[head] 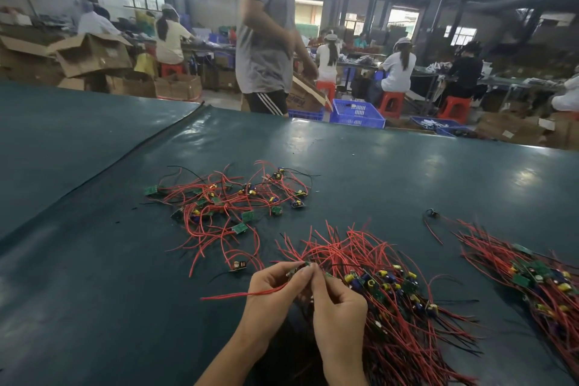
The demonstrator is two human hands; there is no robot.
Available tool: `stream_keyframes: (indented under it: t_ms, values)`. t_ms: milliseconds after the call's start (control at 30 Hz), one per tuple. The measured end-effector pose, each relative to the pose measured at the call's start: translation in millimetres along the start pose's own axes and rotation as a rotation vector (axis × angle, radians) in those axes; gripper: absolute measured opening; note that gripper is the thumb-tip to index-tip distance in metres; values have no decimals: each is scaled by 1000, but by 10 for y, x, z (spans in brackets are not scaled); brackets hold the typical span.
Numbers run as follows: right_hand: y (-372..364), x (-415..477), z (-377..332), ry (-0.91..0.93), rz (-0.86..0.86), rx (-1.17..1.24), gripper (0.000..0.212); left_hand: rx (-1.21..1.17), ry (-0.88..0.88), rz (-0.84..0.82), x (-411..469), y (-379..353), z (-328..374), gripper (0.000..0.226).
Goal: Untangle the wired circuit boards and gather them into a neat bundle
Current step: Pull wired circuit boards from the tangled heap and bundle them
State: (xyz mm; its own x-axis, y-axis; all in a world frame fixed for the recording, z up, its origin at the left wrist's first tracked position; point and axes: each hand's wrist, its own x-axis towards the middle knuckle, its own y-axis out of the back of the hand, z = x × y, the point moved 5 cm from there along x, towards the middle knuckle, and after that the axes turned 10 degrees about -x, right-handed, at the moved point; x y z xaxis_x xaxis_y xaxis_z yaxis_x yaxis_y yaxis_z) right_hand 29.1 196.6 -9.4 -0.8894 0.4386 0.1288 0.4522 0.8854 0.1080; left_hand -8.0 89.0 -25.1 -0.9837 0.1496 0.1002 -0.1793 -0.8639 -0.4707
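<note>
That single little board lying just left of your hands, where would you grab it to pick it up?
Probably by the board itself, pinching its two opposite edges from above. It lies flat, parts facing up, apart from the loose tangle, while its red wires curl away toward that tangle. Tugging those thin wires might snag them.

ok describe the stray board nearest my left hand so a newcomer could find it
On the dark green table, find the leftmost, tangled pile and look to its near side. Just beyond the left hand lies a single board on trailing red wires. Unlike its neighbours, it sits alone, outside any heap.
</note>
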Motion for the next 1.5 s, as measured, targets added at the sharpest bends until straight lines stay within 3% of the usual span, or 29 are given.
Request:
stream_keyframes:
  t_ms: [367,800,867,967,1067,1300,1400,1500]
  values:
    - [34,101,108,-239,103,233,25,165,-6,-65,-4,-24,130,7]
    - [400,262,14,-262,335,483,18,22,-24,-59,11,66,290,18]
    - [299,224,37,-235,304,428,20,5,-30,-32,19,75,261,21]
    - [50,136,48,-162,105,250,32,35,-27,-29,21,59,229,23]
    - [-132,41,30,-140,-16,173,26,92,-16,-85,3,13,211,22]
    - [379,293,37,-312,239,494,18,43,14,-70,6,65,258,12]
    - [435,299,3,-281,212,545,24,9,8,-46,20,70,272,13]
    - [318,246,-42,-210,125,522,28,-162,18,86,50,140,270,17]
